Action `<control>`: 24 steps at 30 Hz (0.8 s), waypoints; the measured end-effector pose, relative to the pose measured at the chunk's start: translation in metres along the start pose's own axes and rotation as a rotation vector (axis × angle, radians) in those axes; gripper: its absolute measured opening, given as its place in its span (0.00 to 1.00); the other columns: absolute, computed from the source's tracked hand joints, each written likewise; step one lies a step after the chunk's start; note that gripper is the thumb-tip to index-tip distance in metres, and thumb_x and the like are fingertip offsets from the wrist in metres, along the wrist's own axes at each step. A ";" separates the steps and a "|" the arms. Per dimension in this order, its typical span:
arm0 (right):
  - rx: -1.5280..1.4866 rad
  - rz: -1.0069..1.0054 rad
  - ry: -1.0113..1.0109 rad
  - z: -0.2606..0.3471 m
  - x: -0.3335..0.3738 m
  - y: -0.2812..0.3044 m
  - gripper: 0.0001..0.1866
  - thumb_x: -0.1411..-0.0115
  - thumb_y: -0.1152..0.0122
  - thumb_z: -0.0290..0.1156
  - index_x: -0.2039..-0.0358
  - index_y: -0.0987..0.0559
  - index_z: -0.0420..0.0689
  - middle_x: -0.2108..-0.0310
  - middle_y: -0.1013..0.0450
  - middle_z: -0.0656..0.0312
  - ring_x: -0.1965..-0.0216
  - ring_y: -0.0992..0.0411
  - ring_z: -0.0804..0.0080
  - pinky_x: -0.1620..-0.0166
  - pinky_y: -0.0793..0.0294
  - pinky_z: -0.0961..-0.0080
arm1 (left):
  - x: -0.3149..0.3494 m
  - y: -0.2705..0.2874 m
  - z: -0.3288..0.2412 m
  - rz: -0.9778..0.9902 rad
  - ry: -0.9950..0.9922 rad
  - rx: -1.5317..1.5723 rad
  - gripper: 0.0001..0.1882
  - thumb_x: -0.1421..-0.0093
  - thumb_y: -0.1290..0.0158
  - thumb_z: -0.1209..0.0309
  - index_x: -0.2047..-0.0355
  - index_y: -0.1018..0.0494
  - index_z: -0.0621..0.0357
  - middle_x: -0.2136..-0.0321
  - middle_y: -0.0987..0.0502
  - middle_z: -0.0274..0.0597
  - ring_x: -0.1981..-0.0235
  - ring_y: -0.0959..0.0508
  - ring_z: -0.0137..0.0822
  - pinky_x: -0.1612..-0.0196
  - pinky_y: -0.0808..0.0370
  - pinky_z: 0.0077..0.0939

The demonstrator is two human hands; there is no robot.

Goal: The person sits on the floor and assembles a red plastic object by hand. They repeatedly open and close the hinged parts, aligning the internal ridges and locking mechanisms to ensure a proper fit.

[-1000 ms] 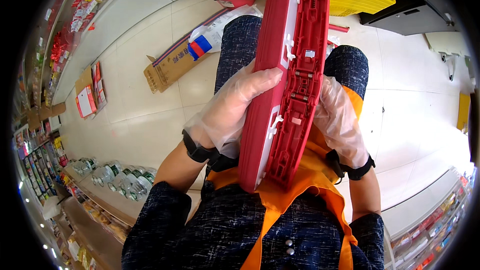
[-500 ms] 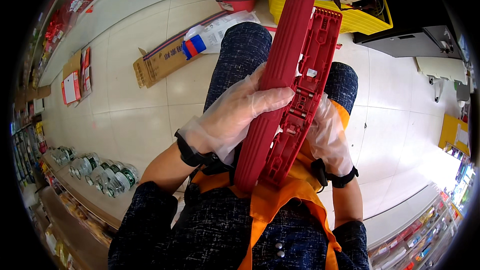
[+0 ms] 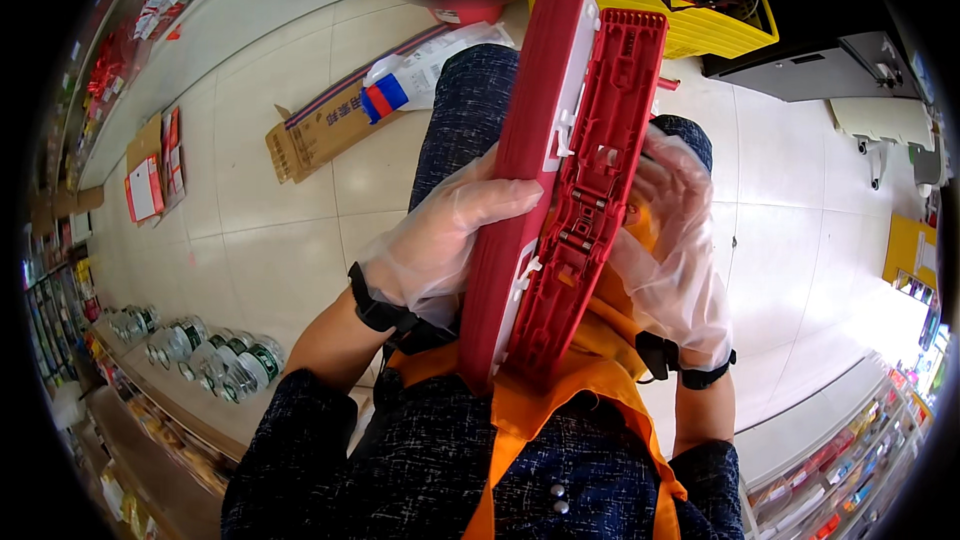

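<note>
A long red plastic thing with hinges, which looks like a folded stool [image 3: 530, 170], stands tilted over my lap. Its ribbed panel lies to the left. The right panel shows ribbed pockets and a hinge in the middle, and white clips and a pale edge show between the two. My left hand [image 3: 440, 230], in a clear glove, grips the left panel with the thumb on top; its other fingers are hidden behind. Also gloved, my right hand [image 3: 680, 230] is cupped beside the right panel with its fingers apart. Whether its fingertips touch the edge I cannot tell.
Beyond my knees are a yellow crate [image 3: 715, 35] and a red tub [image 3: 470, 12]. A flattened cardboard box [image 3: 315, 135] and a blue-and-red item [image 3: 384, 98] lie on the floor at left. Water bottles [image 3: 250, 365] stand by the left shelf; more shelves [image 3: 840, 465] are at lower right.
The red stool has shifted left and turned, so the pale edge between its panels now shows. My right hand has come away from behind it to the right, its fingers now visible.
</note>
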State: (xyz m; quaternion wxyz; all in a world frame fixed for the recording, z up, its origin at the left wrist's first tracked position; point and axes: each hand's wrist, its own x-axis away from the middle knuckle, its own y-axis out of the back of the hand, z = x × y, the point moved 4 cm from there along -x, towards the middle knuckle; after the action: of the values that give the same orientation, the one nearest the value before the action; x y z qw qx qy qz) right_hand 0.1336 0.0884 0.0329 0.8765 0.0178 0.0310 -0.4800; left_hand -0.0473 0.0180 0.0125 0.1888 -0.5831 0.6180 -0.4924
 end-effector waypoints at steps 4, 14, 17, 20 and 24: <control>0.495 0.121 0.149 0.028 -0.004 0.008 0.29 0.42 0.33 0.27 0.39 0.27 0.44 0.39 0.32 0.47 0.39 0.28 0.52 0.44 0.22 0.62 | 0.003 -0.002 0.001 -0.004 -0.014 -0.008 0.41 0.34 0.41 0.64 0.25 0.46 0.56 0.35 0.29 0.45 0.37 0.25 0.37 0.35 0.27 0.38; 0.740 0.099 0.071 0.039 0.003 -0.015 0.36 0.50 0.18 0.38 0.43 0.27 0.44 0.53 0.25 0.50 0.56 0.22 0.52 0.58 0.17 0.61 | 0.014 -0.011 -0.003 -0.044 -0.024 -0.230 0.46 0.38 0.39 0.63 0.24 0.48 0.56 0.32 0.33 0.43 0.33 0.32 0.35 0.30 0.35 0.35; 0.763 0.082 0.183 0.042 0.003 -0.019 0.32 0.48 0.20 0.33 0.45 0.27 0.43 0.58 0.24 0.54 0.59 0.22 0.53 0.60 0.18 0.62 | 0.016 -0.010 -0.003 -0.054 -0.021 -0.253 0.45 0.38 0.39 0.64 0.24 0.47 0.56 0.33 0.32 0.41 0.34 0.32 0.34 0.31 0.36 0.32; 0.738 0.088 0.077 0.039 0.006 -0.019 0.29 0.46 0.22 0.30 0.46 0.26 0.44 0.58 0.24 0.54 0.59 0.22 0.53 0.59 0.19 0.63 | 0.017 -0.005 -0.001 -0.075 -0.019 -0.256 0.44 0.38 0.40 0.65 0.24 0.46 0.56 0.36 0.30 0.39 0.37 0.30 0.31 0.33 0.35 0.30; 0.658 0.083 0.067 0.037 0.004 -0.019 0.25 0.44 0.25 0.27 0.48 0.25 0.43 0.57 0.23 0.54 0.57 0.21 0.53 0.57 0.19 0.64 | 0.020 -0.003 -0.001 -0.117 -0.029 -0.270 0.43 0.39 0.40 0.64 0.26 0.43 0.57 0.39 0.29 0.36 0.41 0.29 0.28 0.36 0.34 0.27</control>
State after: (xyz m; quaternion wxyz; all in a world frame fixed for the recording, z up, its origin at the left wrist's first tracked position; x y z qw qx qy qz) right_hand 0.1210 0.0725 0.0691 0.8412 0.3170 -0.0974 -0.4271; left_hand -0.0512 0.0009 0.0226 0.0883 -0.6452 0.6409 -0.4065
